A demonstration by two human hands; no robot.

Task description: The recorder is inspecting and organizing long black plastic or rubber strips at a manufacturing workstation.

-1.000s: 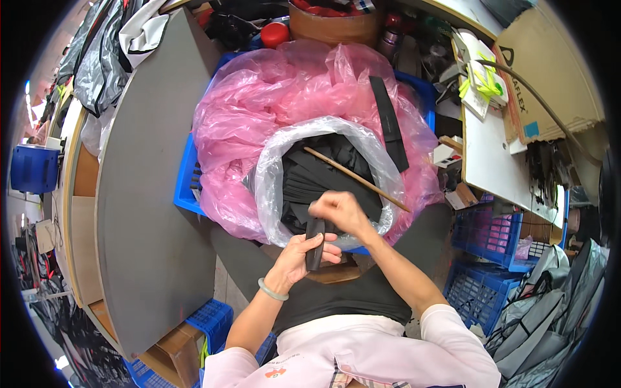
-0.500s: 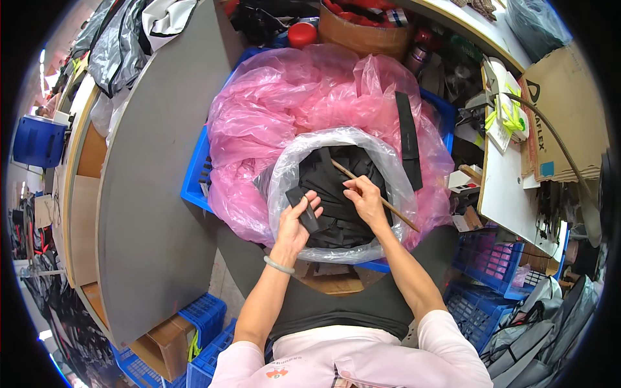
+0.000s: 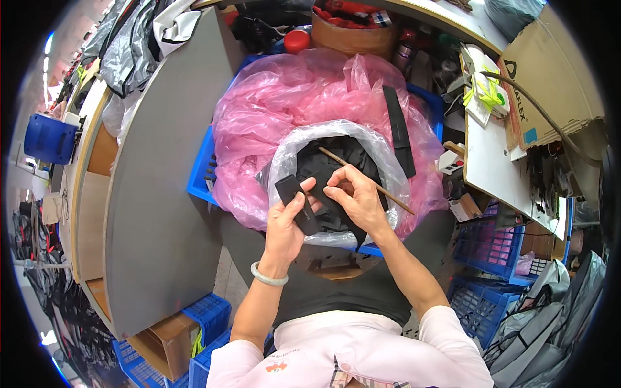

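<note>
A black fabric strip (image 3: pixel 296 205) with a smooth flat face lies in my left hand (image 3: pixel 284 226), its thumb pressed over it. My right hand (image 3: pixel 359 197) is close by, thumb and forefinger pinched on another black strip (image 3: pixel 335 205) that slants down past the bag's near rim. Both hands are above an open clear plastic bag (image 3: pixel 288 150) holding more black fabric (image 3: pixel 352 152). A thin wooden stick (image 3: pixel 396 200) crosses the bag's mouth, passing behind my right hand. On the pink plastic to the right rests a separate long black strip (image 3: pixel 398 129).
Crumpled pink plastic sheeting (image 3: pixel 259 97) surrounds the bag inside a blue crate (image 3: pixel 199 171). A grey panel (image 3: pixel 162 174) stands at left, a white worktop (image 3: pixel 488 174) at right. A cardboard tub (image 3: pixel 352 35) and a red lid (image 3: pixel 297 41) are at the back.
My right hand has moved left, closer to my left hand, and now pinches a black strip raised from the bag. The strip in my left hand is held more toward me.
</note>
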